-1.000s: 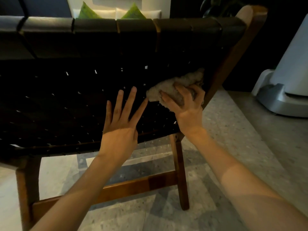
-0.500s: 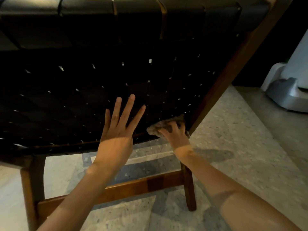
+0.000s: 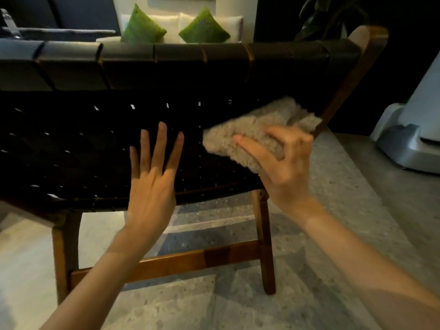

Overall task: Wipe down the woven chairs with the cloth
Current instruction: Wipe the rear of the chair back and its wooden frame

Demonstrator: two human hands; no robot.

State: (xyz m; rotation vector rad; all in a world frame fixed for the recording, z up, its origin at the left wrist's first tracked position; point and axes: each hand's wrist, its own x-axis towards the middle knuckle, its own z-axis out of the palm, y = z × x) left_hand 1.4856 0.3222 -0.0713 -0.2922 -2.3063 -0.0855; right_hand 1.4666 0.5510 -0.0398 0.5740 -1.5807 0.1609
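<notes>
Left hand (image 3: 152, 186) flat, fingers spread on woven chair back (image 3: 95, 148). Right hand (image 3: 283, 160) grips bunched cloth (image 3: 252, 132) against weave, right side. Cloth soft, light; likely best held bunched in palm.

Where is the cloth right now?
In the head view, the cloth is gripped in the right hand, against the woven chair back near its right edge.

The woven chair back (image 3: 83, 151) walls off everything ahead of the left hand (image 3: 152, 186) and right hand (image 3: 283, 163). Just right of the right hand, the slanted wooden frame (image 3: 345, 91) blocks too. Past it, open floor (image 3: 333, 210) till the white appliance (image 3: 409, 144). Under the hands, there's an open gap above the crossbar (image 3: 190, 260).
</notes>
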